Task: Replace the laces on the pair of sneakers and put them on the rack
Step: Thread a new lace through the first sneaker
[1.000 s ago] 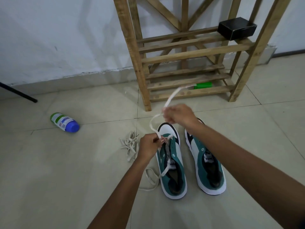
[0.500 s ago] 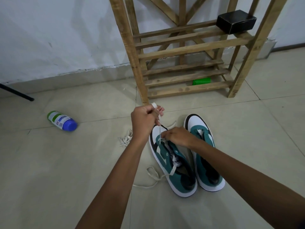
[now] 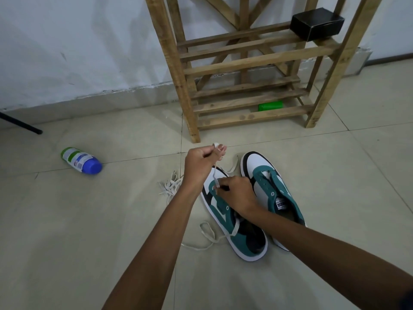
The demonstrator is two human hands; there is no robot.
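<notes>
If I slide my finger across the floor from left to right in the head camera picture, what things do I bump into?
Black pole tip → bottle with the blue cap → loose pile of laces → sneaker being laced → second sneaker.

Sneakers: left sneaker (image 3: 225, 211) and right sneaker (image 3: 273, 195) side by side on the floor (image 3: 67, 231), before the rack (image 3: 245, 68).
Box (image 3: 317, 23): on the rack's upper shelf, right end.
Bottle (image 3: 81, 160): lying on the floor, well left.
Loose laces (image 3: 168, 186): just left of the left sneaker.
</notes>
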